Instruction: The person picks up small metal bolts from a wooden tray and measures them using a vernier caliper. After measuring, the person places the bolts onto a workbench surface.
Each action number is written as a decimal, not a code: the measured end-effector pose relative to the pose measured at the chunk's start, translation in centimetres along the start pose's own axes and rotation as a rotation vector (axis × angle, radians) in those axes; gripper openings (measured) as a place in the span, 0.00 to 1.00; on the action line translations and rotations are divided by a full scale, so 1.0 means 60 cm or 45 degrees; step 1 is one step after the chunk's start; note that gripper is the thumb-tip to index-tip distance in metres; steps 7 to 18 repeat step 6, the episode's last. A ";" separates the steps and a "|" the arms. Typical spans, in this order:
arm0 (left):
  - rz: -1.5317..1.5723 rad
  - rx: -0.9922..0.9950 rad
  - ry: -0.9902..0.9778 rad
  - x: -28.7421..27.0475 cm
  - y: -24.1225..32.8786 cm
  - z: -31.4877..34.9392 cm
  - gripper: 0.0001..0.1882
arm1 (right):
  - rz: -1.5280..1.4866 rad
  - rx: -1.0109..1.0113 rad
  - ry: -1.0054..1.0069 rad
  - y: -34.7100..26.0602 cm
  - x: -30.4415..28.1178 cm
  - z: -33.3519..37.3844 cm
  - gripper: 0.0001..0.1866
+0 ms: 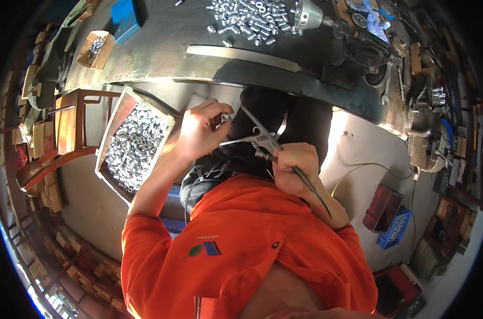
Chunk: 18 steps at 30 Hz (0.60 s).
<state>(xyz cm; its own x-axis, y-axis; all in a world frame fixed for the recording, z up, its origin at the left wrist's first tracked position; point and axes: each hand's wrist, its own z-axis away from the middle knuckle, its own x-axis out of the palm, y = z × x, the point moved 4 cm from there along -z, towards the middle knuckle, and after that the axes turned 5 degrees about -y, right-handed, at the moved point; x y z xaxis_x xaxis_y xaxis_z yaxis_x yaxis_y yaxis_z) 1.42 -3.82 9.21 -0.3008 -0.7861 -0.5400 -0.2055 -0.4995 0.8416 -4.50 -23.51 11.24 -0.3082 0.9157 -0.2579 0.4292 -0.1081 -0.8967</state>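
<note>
My left hand is closed, pinching a small shiny metal fitting between thumb and fingers, above my lap. To its right, my right hand is wrapped round a metal caliper, whose jaws spread toward the left hand. A long, thin dark tool like a file also passes through the right fist, its tapered end lying over the forearm. The caliper jaws are apart from the fitting. Beside my left forearm stands a wooden box full of similar small fittings.
Ahead is a dark metal workbench with a heap of fittings, a flat metal strip, a small carton and a machine with a chuck. A wooden chair stands left; a blue crate sits on the floor at right.
</note>
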 end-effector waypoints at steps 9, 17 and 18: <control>-0.213 -0.014 0.048 0.002 -0.018 0.002 0.09 | -0.126 -0.055 -0.135 -0.028 0.012 -0.003 0.17; -0.213 -0.014 0.048 0.002 -0.018 0.002 0.09 | -0.126 -0.055 -0.135 -0.028 0.012 -0.003 0.17; -0.213 -0.014 0.048 0.002 -0.018 0.002 0.09 | -0.126 -0.055 -0.135 -0.028 0.012 -0.003 0.17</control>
